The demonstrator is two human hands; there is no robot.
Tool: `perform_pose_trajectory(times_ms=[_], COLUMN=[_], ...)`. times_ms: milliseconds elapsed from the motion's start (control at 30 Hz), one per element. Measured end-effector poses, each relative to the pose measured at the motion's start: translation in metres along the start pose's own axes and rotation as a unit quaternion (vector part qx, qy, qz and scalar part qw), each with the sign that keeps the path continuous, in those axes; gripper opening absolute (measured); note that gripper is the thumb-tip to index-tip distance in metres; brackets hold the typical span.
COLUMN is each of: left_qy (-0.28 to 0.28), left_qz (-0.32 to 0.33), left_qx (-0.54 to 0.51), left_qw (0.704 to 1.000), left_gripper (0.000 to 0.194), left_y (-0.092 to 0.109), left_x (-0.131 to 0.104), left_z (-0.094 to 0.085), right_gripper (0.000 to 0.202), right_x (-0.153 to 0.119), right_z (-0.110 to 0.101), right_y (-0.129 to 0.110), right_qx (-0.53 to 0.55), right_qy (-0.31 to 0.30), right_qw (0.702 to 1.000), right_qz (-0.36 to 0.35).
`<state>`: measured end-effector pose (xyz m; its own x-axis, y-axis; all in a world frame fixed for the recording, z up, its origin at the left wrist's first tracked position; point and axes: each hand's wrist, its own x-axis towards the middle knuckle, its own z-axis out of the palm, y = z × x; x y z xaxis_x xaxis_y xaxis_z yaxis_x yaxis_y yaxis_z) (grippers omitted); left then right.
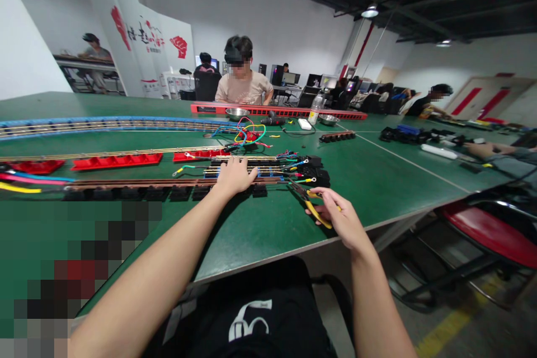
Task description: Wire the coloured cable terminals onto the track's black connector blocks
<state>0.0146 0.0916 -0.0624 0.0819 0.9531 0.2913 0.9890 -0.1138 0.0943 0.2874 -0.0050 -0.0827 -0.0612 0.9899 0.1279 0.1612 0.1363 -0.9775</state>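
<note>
My left hand [236,175] lies with its fingers spread on top of the long rail strips, over a blue-edged track section [268,171]. In my right hand [337,213] are yellow-handled pliers [321,215], whose dark jaws point up and left toward the rail end. Close to the jaws, a green wire with a yellow sleeve and ring terminal [311,180] sticks out from the rails. Black blocks [312,170] sit at the right end of the strips. A brown rail [176,183] on black supports runs off to the left.
Behind the rails are red trays [117,161], a curved blue track [104,125], tangled wires [247,135], a metal bowl [237,113] and a bottle [314,110]. Across the green table [377,179] sits a person [243,81]. A red stool [495,229] stands at right.
</note>
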Motion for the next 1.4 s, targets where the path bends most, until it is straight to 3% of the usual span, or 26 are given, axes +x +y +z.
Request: perform_pose_trajectory(times_ms=[233, 667, 1133, 1400], left_qy=[-0.003, 0.005, -0.001, 0.003], left_qz=[0.000, 0.005, -0.002, 0.004], left_qx=[-0.001, -0.001, -0.003, -0.003], left_qw=[1.000, 1.000, 1.000, 1.000], left_gripper=[0.062, 0.060, 0.060, 0.061], left_y=[0.000, 0.000, 0.000, -0.001], left_x=[0.000, 0.000, 0.000, 0.000], left_z=[0.000, 0.000, 0.000, 0.001], right_gripper=[0.045, 0.045, 0.050, 0.052], right_x=[0.003, 0.005, 0.006, -0.022], right_z=[0.008, 0.012, 0.017, -0.006], right_y=[-0.002, -0.007, -0.005, -0.032], right_qx=[0.136, 0.168, 0.093, -0.027], right_qy=[0.025, 0.059, 0.130, 0.160], right_qw=[0.988, 0.980, 0.986, 0.987], right_qz=[0.060, 0.093, 0.039, 0.010])
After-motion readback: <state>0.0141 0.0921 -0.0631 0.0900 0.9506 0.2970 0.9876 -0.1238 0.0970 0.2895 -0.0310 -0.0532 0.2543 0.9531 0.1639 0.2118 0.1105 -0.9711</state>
